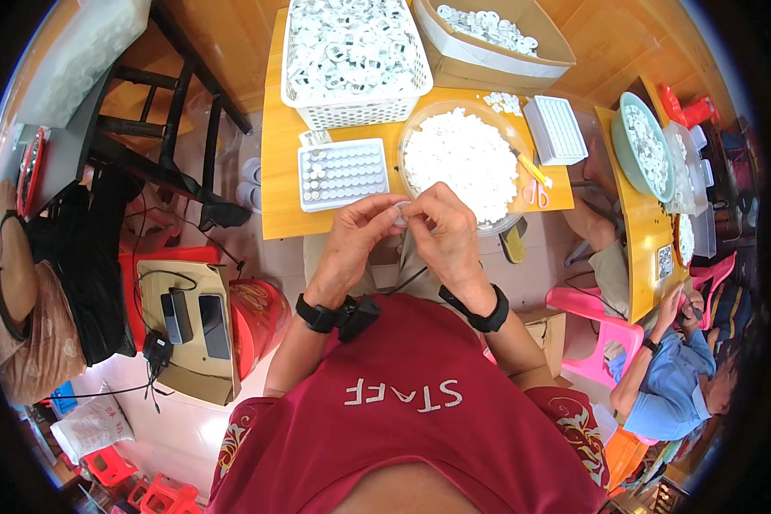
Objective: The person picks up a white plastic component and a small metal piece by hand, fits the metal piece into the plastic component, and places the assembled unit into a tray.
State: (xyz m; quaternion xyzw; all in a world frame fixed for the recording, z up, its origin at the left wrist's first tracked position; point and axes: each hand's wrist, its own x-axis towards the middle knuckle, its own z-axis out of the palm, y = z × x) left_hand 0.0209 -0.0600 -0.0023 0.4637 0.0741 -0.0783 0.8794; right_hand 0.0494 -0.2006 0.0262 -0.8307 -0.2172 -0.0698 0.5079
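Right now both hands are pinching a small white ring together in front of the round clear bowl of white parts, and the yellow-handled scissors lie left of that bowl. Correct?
Not quite. The head view shows the yellow-handled scissors lying right of the round clear bowl, not left. The rest stands: left hand and right hand pinch a small white ring together in front of it.

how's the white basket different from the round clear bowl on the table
The white basket is rectangular with slotted walls and holds ring-like white parts; the round clear bowl has smooth see-through walls and holds a heap of finer white pieces. The basket sits farther from the hands, the bowl right beyond them. Both are full.
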